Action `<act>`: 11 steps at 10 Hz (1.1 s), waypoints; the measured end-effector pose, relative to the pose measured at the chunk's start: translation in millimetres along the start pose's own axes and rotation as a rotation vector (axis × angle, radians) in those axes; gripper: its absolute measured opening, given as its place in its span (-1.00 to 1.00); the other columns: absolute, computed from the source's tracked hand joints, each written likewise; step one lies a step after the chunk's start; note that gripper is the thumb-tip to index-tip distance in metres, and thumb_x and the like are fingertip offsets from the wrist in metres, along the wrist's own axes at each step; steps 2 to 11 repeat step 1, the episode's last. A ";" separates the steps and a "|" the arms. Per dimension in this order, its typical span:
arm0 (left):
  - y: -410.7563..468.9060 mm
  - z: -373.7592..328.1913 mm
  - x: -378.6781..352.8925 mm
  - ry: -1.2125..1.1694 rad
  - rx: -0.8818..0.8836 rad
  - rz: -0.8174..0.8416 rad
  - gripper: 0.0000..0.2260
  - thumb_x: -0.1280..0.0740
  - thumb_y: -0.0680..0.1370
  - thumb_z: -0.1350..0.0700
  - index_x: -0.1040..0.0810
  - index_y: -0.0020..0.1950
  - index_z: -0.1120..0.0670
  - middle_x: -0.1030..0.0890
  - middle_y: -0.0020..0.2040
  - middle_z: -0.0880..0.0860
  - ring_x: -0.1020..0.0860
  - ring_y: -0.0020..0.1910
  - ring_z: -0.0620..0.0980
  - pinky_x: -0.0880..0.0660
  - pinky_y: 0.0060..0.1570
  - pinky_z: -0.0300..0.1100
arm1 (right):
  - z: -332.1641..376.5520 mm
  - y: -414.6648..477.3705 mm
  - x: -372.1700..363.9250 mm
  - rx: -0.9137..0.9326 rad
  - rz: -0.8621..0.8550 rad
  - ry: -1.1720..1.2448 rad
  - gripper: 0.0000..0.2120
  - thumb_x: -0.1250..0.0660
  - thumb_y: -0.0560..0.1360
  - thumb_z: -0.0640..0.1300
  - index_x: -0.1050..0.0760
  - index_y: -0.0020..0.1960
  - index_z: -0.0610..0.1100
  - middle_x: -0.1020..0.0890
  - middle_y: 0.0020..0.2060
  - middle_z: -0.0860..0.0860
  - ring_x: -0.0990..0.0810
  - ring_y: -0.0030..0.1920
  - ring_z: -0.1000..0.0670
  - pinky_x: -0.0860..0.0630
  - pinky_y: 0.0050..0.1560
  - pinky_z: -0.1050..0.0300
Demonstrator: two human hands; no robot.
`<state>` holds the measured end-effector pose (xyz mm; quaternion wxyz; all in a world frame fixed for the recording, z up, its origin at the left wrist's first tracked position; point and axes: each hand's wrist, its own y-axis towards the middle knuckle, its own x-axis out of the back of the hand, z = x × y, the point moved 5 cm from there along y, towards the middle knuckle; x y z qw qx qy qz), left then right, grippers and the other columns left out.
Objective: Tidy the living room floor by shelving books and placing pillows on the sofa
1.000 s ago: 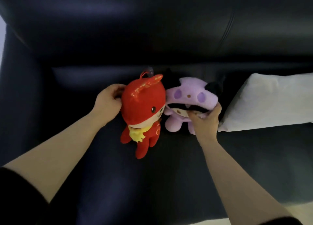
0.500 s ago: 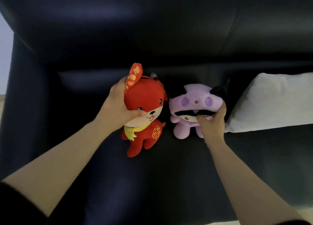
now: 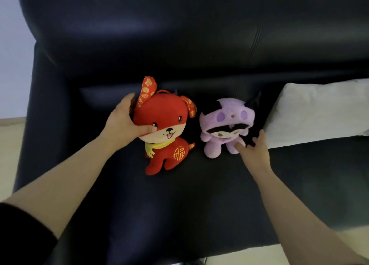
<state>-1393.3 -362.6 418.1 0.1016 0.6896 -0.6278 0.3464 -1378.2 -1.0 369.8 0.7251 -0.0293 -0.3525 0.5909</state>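
A red plush dog (image 3: pixel 169 132) with a yellow scarf sits upright on the dark sofa seat (image 3: pixel 179 204). My left hand (image 3: pixel 125 123) grips the left side of its head, thumb across its cheek. Next to it on the right sits a purple plush toy (image 3: pixel 225 125) with black ears, facing me. My right hand (image 3: pixel 252 146) is just in front of its right foot, fingers spread, fingertips touching or nearly touching the foot. A white pillow (image 3: pixel 319 113) lies on the seat at the right, against the backrest.
The sofa backrest (image 3: pixel 179 35) rises behind the toys and the left armrest (image 3: pixel 46 105) stands at the left. Light floor (image 3: pixel 10 144) shows beyond the armrest and along the seat's front edge at the lower right.
The red dog has been turned upright to face me, my left hand shifting to its head. My right hand has let go of the purple toy's front and opened beside its foot.
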 end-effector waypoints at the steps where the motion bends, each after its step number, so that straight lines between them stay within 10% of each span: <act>1: -20.9 -4.2 16.8 -0.062 0.021 -0.010 0.02 -0.62 0.23 0.02 -0.10 0.54 0.00 -0.28 0.49 0.04 -0.31 0.44 0.06 -0.34 0.36 0.08 | 0.2 -39.4 8.7 -0.044 -0.035 0.018 -0.15 -0.43 0.47 -0.05 0.03 0.57 0.00 -0.30 0.46 -0.08 -0.38 0.38 -0.08 -0.39 0.22 0.04; 11: -20.9 -4.2 16.8 -0.062 0.021 -0.010 0.02 -0.62 0.23 0.02 -0.10 0.54 0.00 -0.28 0.49 0.04 -0.31 0.44 0.06 -0.34 0.36 0.08 | 0.2 -39.4 8.7 -0.044 -0.035 0.018 -0.15 -0.43 0.47 -0.05 0.03 0.57 0.00 -0.30 0.46 -0.08 -0.38 0.38 -0.08 -0.39 0.22 0.04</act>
